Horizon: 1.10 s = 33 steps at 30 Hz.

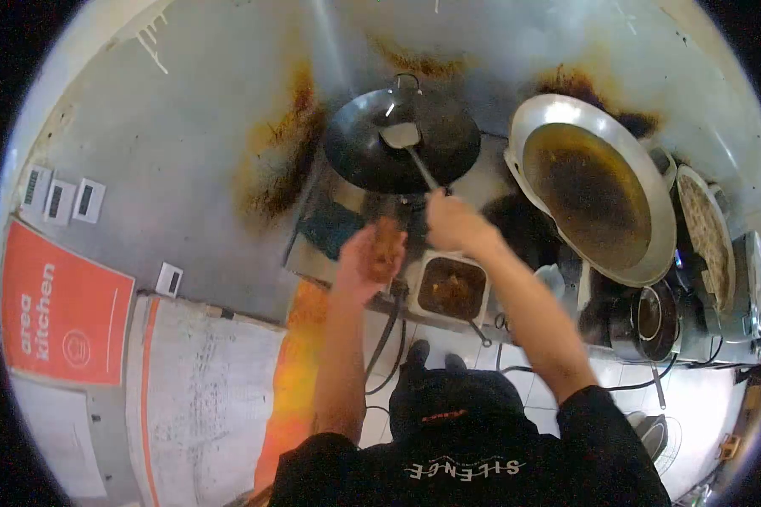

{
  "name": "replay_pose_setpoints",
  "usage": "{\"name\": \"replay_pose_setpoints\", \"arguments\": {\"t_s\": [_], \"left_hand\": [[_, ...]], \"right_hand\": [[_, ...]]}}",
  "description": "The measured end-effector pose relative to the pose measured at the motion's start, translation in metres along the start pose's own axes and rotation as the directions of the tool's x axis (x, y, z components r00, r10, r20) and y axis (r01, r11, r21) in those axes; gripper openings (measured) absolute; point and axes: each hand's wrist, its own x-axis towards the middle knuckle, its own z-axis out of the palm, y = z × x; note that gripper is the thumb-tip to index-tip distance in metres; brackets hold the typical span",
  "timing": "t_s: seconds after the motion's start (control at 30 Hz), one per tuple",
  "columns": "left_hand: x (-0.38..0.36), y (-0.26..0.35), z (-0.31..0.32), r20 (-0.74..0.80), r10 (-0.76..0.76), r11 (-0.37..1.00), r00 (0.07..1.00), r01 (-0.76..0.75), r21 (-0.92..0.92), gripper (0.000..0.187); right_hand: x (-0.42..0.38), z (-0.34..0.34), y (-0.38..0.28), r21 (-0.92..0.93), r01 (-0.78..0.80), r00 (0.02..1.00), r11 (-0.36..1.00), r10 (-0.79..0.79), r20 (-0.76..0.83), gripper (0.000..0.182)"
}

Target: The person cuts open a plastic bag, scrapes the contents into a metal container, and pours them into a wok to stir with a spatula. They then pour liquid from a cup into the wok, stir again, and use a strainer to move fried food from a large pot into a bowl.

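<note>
A metal wok spatula (427,169) is gripped by its handle in my right hand (455,221). Its broad blade rests inside a black wok (355,144), which has a loop handle at the far rim. My left hand (362,266) is closed around an elongated reddish-brown thing (386,249), held in front of the wok; its kind is not clear. Between my forearms stands a square pale container (421,291) with dark brown contents and a utensil handle sticking out toward me. A dark cloth-like item (328,228) lies left of my left hand.
At right, a large metal pan (516,160) holds brown liquid. Beyond it sits another pan (706,224) with pale brown contents. Below are a dark pot (621,325) and a strainer (651,313). Hoses (385,338) hang at the stove's front. Signs cover the left wall.
</note>
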Motion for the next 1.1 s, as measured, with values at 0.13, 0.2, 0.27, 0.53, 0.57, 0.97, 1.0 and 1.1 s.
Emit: {"name": "replay_pose_setpoints", "arguments": {"t_s": [0.13,0.2,0.27,0.53,0.57,0.97,1.0,1.1], "left_hand": [[0.029,-0.012,-0.013,0.232,-0.111,0.932,0.966,0.182,-0.313,0.027],[0.028,-0.013,-0.008,0.237,-0.132,0.917,0.962,0.21,-0.338,0.025],[0.022,-0.016,-0.002,0.216,-0.153,0.911,0.964,0.222,-0.348,0.024],[0.012,-0.016,0.03,0.078,-0.172,0.956,0.982,0.186,-0.228,0.02],[0.006,-0.01,0.029,0.057,-0.197,0.962,0.979,0.204,-0.183,0.02],[0.051,0.068,-0.101,0.014,-0.194,0.945,0.981,0.183,0.272,0.028],[0.051,0.082,-0.107,0.05,-0.211,0.94,0.976,0.188,0.284,0.029],[0.054,0.104,-0.118,0.143,-0.292,0.915,0.946,0.233,0.33,0.031]], "right_hand": [[-0.015,-0.144,-0.02,-0.297,0.045,0.991,0.954,-0.006,0.132,0.023],[0.003,-0.199,-0.032,-0.552,0.188,0.934,0.812,0.025,0.355,0.02],[0.037,-0.239,-0.018,-0.378,0.293,0.831,0.878,-0.038,0.556,0.02],[0.041,-0.168,-0.053,-0.519,0.278,0.931,0.808,-0.095,0.351,0.021],[0.024,-0.162,-0.058,-0.479,0.2,0.946,0.855,-0.042,0.321,0.022],[0.001,-0.075,-0.012,-0.436,0.027,1.0,0.899,-0.03,-0.002,0.041],[-0.013,-0.116,-0.022,-0.442,0.038,0.996,0.896,0.005,0.094,0.04],[-0.028,-0.214,-0.045,-0.482,0.034,0.955,0.875,0.114,0.273,0.033]]}}
